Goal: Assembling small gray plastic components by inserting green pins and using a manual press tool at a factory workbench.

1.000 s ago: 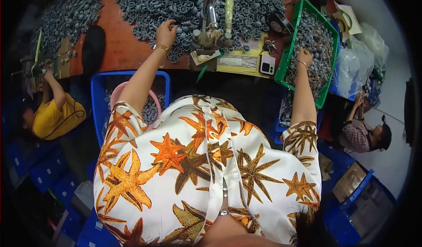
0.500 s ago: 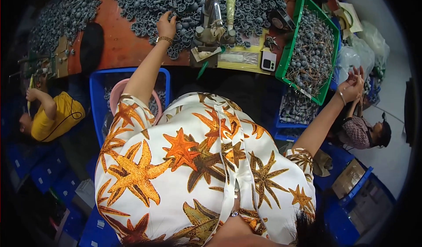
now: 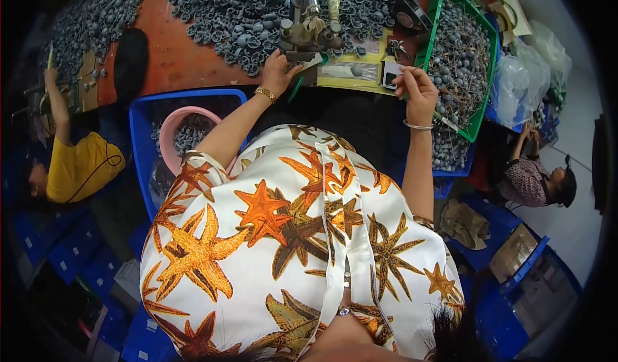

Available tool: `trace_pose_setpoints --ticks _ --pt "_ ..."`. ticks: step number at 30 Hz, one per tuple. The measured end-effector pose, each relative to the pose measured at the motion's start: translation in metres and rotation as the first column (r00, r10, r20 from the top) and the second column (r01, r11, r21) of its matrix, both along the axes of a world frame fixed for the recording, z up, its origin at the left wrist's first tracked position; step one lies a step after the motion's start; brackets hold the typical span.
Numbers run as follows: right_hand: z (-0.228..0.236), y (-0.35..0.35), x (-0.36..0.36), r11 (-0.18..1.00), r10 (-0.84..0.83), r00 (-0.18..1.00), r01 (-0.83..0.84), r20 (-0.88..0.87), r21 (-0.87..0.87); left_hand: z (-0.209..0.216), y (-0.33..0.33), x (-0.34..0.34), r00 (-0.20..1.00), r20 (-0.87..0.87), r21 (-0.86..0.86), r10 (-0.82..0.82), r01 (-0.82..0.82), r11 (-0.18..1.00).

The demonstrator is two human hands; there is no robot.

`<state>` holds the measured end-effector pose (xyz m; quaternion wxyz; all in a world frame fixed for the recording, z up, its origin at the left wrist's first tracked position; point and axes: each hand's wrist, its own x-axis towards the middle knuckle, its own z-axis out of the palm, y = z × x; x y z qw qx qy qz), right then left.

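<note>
My left hand (image 3: 279,77) is at the near side of a metal bench press (image 3: 310,30), its fingers bent inward beside the press base. Whatever they pinch is hidden. Over the table's front edge, next to a white phone (image 3: 391,74), my right hand (image 3: 418,93) has its fingers curled and drawn together; anything between them is too small to make out. Behind the left hand spreads a large heap of small grey ring-shaped and round parts (image 3: 238,24). A green crate (image 3: 490,72) full of grey balls and thin brown stems stands to the right of my right hand.
A blue bin (image 3: 138,140) with a pink basin (image 3: 168,144) sits below the table at left. A black round object (image 3: 412,14) and yellow sheet (image 3: 347,83) lie on the red table (image 3: 170,59). One person in yellow (image 3: 87,169) works at left, another (image 3: 531,180) at right.
My left hand has come from the grey heap toward me and right, to the press. My right hand has swung left from beyond the green crate to beside the phone.
</note>
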<state>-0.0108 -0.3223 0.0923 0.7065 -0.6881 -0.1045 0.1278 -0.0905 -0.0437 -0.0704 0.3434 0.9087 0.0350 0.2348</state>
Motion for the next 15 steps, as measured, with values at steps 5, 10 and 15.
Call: trace_pose_setpoints --ticks 5,10,15 --pt "-0.002 0.029 -0.013 0.992 0.116 0.992 -0.118 -0.042 -0.048 -0.002 -0.007 -0.003 0.930 -0.288 0.153 0.229 -0.192 0.969" --pt "-0.020 0.034 -0.019 0.969 0.232 0.970 -0.224 0.077 -0.101 0.008 0.007 0.000 0.954 -0.267 0.053 0.139 -0.129 0.990" --pt "-0.020 0.042 -0.031 0.934 0.324 0.938 -0.338 -0.122 -0.117 0.007 0.070 0.033 0.991 0.050 0.076 0.127 -0.130 0.989"
